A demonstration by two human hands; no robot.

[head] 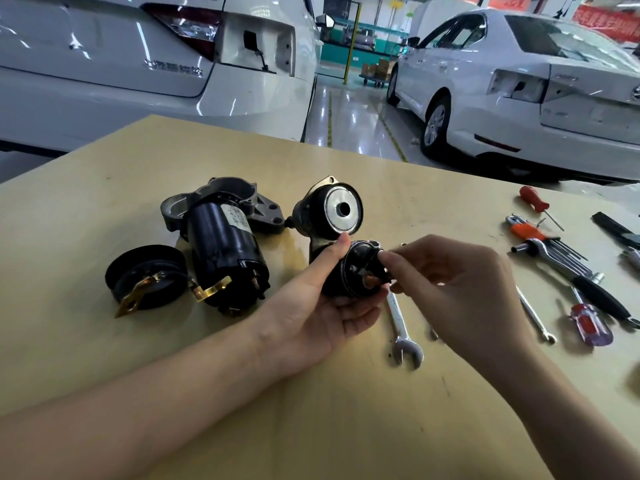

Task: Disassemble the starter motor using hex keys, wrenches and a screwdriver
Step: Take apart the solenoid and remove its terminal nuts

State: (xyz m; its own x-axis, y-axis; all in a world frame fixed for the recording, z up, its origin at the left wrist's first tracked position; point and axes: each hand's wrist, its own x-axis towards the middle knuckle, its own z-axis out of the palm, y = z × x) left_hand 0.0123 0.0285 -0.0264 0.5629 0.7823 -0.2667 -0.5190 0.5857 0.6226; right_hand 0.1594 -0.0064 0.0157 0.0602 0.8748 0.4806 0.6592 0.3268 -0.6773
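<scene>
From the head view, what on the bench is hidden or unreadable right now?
- Black part in the left hand: its right end hidden by right hand fingers; no tool visible.
- Motor body label: too small to read.
- Combination wrench: upper end hidden under the hands.
- Dark tool: cut off by the right edge.

A big flat table of pale yellow-brown wood (104, 209) is seen in front. Behind it, a shiny grey floor (353, 112) with yellow painted lines (393, 133) is lit by bright lamps, whose light is mirrored on it. Two white cars are parked there: one close behind the table on the left (145, 71), one further off on the right (519, 84). Far back, a green low wall (334, 53), a tall yellow post (353, 39) and a small cart with brown boxes (375, 72) can be made out. A red banner (609, 19) is hung at the top right.
</scene>
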